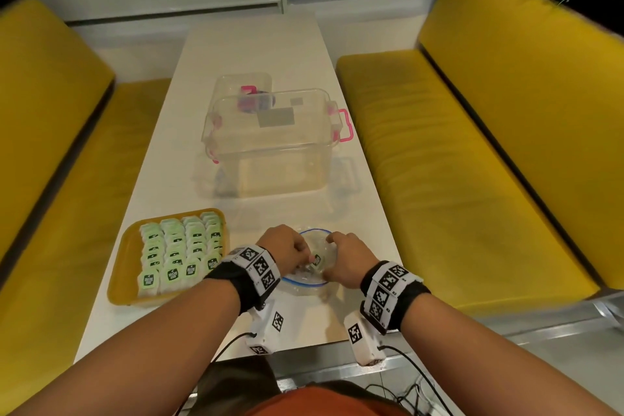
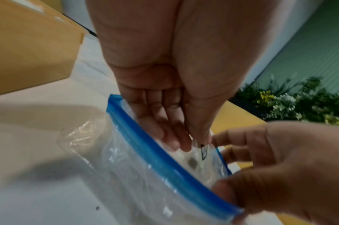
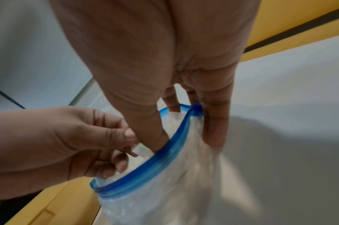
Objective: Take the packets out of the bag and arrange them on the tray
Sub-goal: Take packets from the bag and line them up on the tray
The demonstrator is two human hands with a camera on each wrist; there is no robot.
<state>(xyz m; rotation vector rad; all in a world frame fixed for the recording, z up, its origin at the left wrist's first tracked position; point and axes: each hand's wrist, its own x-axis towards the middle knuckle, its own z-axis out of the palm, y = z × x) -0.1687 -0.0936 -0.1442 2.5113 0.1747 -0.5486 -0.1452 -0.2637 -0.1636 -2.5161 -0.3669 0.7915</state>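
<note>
A clear zip bag (image 1: 304,282) with a blue rim stands on the white table near the front edge. My left hand (image 1: 304,258) reaches into its mouth and pinches a green-and-white packet (image 1: 316,260) between thumb and fingers. In the left wrist view the left hand (image 2: 191,143) holds that packet (image 2: 204,152) just inside the bag's rim (image 2: 164,164). My right hand (image 1: 337,257) grips the bag's right rim. In the right wrist view the right hand (image 3: 185,141) has its thumb inside and its fingers outside. The yellow tray (image 1: 116,284) to the left holds several rows of packets (image 1: 182,246).
A clear storage box (image 1: 270,145) with pink latches stands mid-table, with a smaller clear container (image 1: 243,88) behind it. Yellow benches (image 1: 472,179) flank the table on both sides. Cables hang off the table's front edge by my wrists.
</note>
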